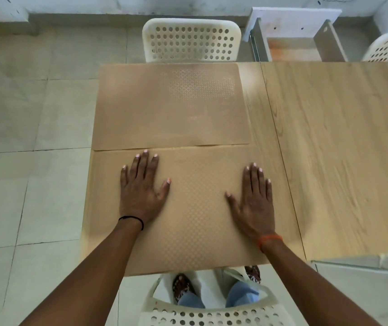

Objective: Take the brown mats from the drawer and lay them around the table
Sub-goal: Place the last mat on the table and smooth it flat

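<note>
**Both palms flat on the near mat**

Head view: the left hand (141, 191) and right hand (253, 203) lie flat, fingers spread, gripping nothing, on the near mat (195, 220) at the table (341, 149) edge. A second mat (164, 109) lies just beyond, edges meeting. The open drawer (291, 47) sits past the table's far side.
</note>
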